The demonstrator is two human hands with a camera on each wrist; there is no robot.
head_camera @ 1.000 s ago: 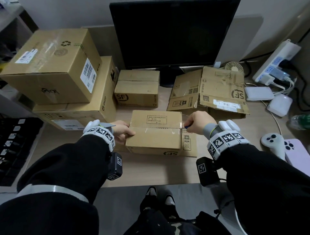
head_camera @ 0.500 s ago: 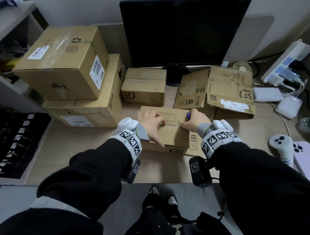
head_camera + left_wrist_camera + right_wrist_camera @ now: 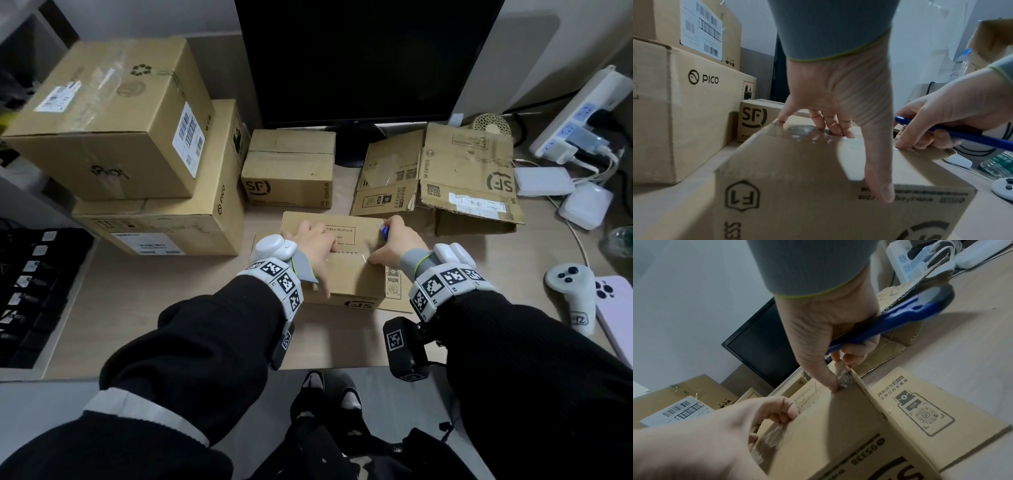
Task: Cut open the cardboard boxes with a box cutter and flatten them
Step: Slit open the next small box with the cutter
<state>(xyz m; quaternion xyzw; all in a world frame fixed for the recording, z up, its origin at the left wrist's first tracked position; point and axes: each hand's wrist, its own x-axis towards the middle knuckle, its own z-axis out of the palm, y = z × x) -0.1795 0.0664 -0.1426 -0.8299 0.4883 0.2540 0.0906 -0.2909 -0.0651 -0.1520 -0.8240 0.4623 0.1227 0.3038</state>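
Note:
A small SF cardboard box [image 3: 349, 277] sits on the desk in front of me, its right end flap [image 3: 394, 284] folded out flat. My left hand [image 3: 322, 246] lies on top. Its fingers [image 3: 836, 128] curl into the taped middle seam and its thumb reaches down the near side. My right hand [image 3: 394, 243] holds a blue box cutter [image 3: 900, 316] in its palm. That hand's thumb [image 3: 828, 382] and fingertips pinch the flap edge at the seam's right end. The wrist views show the box [image 3: 797, 170] [image 3: 838, 426] with its seam parted.
Two big boxes [image 3: 113, 120] are stacked at the left and a small SF box [image 3: 291, 171] stands behind. Flattened cardboard [image 3: 445, 171] lies at the back right below the monitor [image 3: 363, 58]. At the right are a power strip [image 3: 579, 113], a controller [image 3: 572, 291] and a phone [image 3: 616, 308].
My left hand left the box's left side, came onto its top and dug its fingers into the seam. My right hand shifted at the seam's right end, still holding the cutter.

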